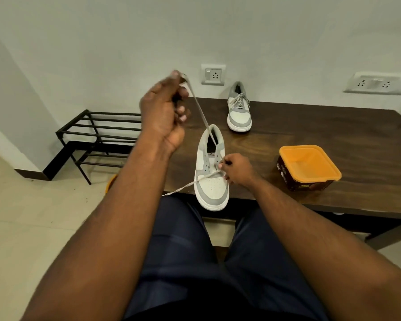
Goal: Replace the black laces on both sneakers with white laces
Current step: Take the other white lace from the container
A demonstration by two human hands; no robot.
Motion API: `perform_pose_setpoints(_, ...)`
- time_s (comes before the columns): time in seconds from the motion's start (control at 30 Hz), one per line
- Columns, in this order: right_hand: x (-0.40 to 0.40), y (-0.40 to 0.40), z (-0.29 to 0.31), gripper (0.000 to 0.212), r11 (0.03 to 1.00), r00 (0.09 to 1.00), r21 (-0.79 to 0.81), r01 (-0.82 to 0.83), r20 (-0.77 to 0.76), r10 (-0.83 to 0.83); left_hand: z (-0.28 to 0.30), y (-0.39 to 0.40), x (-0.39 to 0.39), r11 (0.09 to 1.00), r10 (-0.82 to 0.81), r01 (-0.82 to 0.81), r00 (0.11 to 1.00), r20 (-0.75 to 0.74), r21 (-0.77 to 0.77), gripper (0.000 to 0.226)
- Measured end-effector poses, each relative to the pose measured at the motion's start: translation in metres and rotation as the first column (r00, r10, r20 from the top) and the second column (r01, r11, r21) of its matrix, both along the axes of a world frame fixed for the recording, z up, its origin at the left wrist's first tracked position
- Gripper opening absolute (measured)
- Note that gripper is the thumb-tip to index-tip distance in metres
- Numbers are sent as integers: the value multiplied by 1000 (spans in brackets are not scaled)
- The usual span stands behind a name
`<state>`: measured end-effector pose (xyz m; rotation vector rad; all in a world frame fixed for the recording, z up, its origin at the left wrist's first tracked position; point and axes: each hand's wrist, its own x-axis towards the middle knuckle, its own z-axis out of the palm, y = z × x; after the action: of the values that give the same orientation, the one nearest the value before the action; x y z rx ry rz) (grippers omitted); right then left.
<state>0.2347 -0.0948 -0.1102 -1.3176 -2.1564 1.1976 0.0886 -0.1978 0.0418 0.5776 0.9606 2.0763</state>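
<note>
- Two sneakers on the table (333, 126): near shoe (210, 181) at the front edge with its toe toward the person, far shoe (239, 110) by the wall, already laced in white
- Left hand (162, 112) is raised above the near shoe, fingers curled round one end of the white lace (200, 107), drawing it up taut from the eyelets
- Right hand (235, 170) rests at the shoe's right side, fingertips pinching the lace at an eyelet
- Other lace end trails off the table edge to the left
- Lace looks flat, soft and light; it will likely twist or slip, so best gripped near the tip for threading
- Shoe looks light and may slide when pulled, so it wants steadying
- Orange-lidded tub (308, 167) sits to the right, well apart
</note>
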Motion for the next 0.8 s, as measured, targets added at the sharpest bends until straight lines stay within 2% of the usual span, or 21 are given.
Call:
perform_pose_setpoints(0.1,26,17,1,22,975,973,178,134,163,-164,7,1,-18,981,161,-170,982,101,91,11)
perform_pose_setpoints(0.17,44,26,2,18,937,915,276,212,281,-290,8,-2,-34,962,252,-265,956,151,73,14)
perform_pose_setpoints(0.27,72,36,-3,27,899,809,308,312,410,-421,5,-6,-74,917,373,-394,901,221,63,14)
perform_pose_setpoints(0.33,81,37,-7,27,902,798,279,330,428,-425,-6,0,-103,896,441,-444,884,157,-17,10)
perform_pose_setpoints(0.37,80,37,-7,26,905,816,265,332,400,-417,-17,6,-115,888,451,-441,891,50,-133,10)
perform_pose_setpoints(0.4,76,34,-5,26,910,839,257,325,365,-403,-32,12,-119,859,404,-420,907,-118,-291,19)
perform_pose_setpoints(0.43,70,32,-3,25,914,862,254,316,326,-388,-51,17,-118,774,263,-408,903,-340,-485,34)
perform_pose_setpoints(0.47,63,28,0,25,918,883,260,299,289,-369,-70,20,-110,643,66,-463,827,-558,-610,49)
perform_pose_setpoints(0.5,54,26,2,24,924,905,267,275,253,-342,-87,21,-97,589,-107,-535,691,-715,-606,57)
perform_pose_setpoints(0.53,46,22,4,22,932,925,268,246,223,-308,-98,20,-76,639,-206,-537,571,-795,-551,56)
perform_pose_setpoints(0.57,37,18,5,20,942,942,259,216,198,-270,-109,21,-53,738,-249,-430,542,-803,-519,50)
perform_pose_setpoints(0.6,31,14,8,18,954,959,241,178,177,-224,-119,21,-29,809,-315,-237,597,-738,-538,44)
perform_pose_setpoints(0.67,22,8,9,19,978,982,183,98,141,-125,-137,24,15,808,-476,139,727,-495,-573,43)
perform_pose_setpoints(0.7,19,4,9,18,984,988,164,62,129,-84,-148,27,29,795,-510,226,751,-419,-564,45)
perform_pose_setpoints(0.73,18,2,10,18,988,991,154,32,122,-51,-157,30,38,794,-513,244,759,-400,-556,43)
perform_pose_setpoints(0.8,20,1,10,15,987,991,160,6,129,-27,-169,34,40,810,-466,160,760,-453,-564,27)
